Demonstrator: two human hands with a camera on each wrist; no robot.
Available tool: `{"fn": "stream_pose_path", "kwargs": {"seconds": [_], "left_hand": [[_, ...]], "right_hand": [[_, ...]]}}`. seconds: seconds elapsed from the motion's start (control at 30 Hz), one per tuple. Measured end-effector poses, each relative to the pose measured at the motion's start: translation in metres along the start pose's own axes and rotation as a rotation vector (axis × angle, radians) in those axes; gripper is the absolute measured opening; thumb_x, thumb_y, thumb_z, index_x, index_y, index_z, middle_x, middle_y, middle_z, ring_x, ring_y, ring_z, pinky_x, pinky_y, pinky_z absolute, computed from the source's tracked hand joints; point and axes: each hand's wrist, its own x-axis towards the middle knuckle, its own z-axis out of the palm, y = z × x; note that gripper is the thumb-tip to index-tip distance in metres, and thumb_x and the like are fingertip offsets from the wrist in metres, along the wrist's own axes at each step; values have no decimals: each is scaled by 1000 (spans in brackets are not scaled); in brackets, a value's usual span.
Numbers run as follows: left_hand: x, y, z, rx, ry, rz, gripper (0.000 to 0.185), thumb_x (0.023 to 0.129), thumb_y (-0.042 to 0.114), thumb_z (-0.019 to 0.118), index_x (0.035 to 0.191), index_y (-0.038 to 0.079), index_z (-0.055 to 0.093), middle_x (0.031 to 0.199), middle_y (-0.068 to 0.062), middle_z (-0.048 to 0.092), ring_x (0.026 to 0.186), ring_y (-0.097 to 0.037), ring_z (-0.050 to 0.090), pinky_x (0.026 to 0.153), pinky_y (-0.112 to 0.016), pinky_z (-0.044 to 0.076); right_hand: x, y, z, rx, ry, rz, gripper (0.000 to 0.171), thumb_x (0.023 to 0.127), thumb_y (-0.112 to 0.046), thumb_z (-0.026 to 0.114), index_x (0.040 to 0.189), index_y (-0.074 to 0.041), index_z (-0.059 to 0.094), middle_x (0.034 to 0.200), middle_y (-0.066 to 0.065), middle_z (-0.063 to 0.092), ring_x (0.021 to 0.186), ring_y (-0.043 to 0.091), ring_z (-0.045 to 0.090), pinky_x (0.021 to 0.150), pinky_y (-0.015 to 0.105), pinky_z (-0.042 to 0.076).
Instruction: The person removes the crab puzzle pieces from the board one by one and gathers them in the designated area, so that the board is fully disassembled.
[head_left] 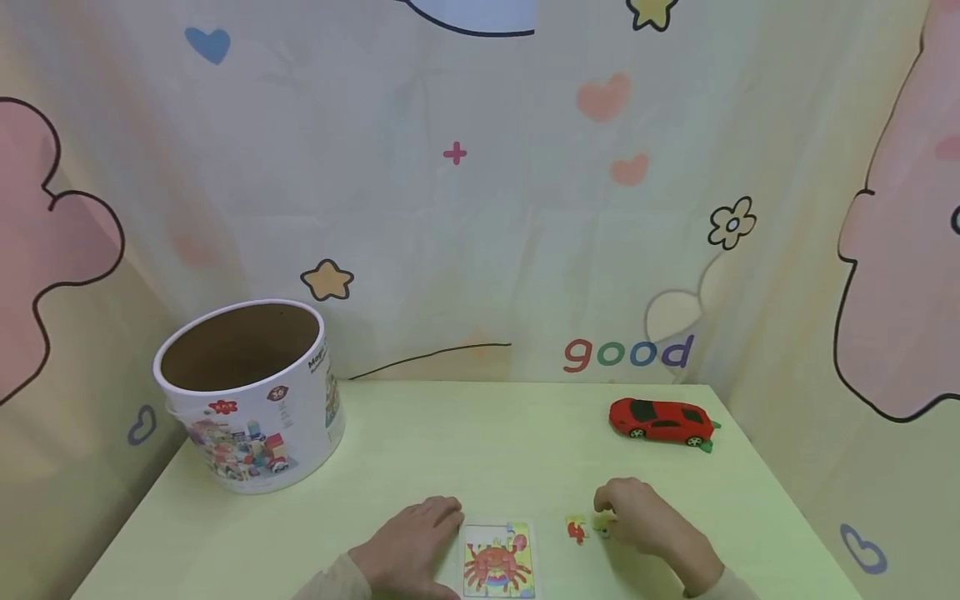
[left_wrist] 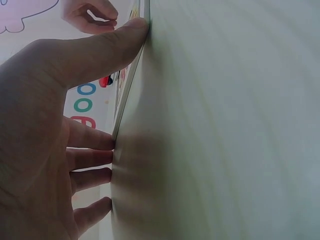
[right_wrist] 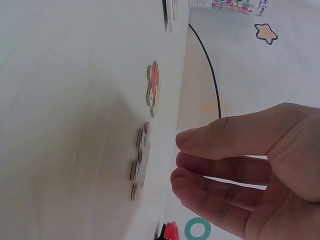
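A crab puzzle board (head_left: 498,560) lies at the front of the table, with a pale gap at its upper left. Beside its left edge rests my left hand (head_left: 417,543), thumb and fingers spread; in the left wrist view the thumb tip is right at the board's edge. To the right lie two loose puzzle pieces. One piece (head_left: 577,528) carries red and yellow; the other piece (head_left: 602,525) is yellow-green and partly covered by my right hand (head_left: 637,515). In the right wrist view, that hand's loosely bent fingers (right_wrist: 205,187) stand apart from the pieces, holding nothing.
A large white tub (head_left: 258,417) with printed toy pictures stands at the back left of the table. At the back right sits a red toy car (head_left: 662,422) with green bits behind it. A patterned curtain (head_left: 450,250) hangs behind the table.
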Motion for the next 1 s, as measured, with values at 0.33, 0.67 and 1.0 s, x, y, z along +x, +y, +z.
{"fn": "stream_pose_path", "kwargs": {"seconds": [0.33,0.67,1.0], "left_hand": [[-1,-2,-1,8,1,2,107,74,88,43,141,5,45,144,-10,45,133,-26,44,107,-42,45],[0,-1,1,-1,-4,-1,107,74,87,45,142,5,44,144,-10,44,133,-26,44,107,-42,45],[-1,0,0,3,-18,8,106,75,87,45,141,5,45,144,-10,45,133,-26,44,107,-41,45]], "right_hand": [[7,-6,8,7,40,-173,13,76,-2,75,88,-6,72,85,-1,69,74,10,59,66,27,53],[13,-19,12,91,11,-210,18,81,-10,76,98,-5,73,88,-1,69,75,7,57,66,24,51],[20,-37,25,81,20,-281,22,81,-9,74,101,-2,72,91,3,71,77,9,61,67,23,53]]}}
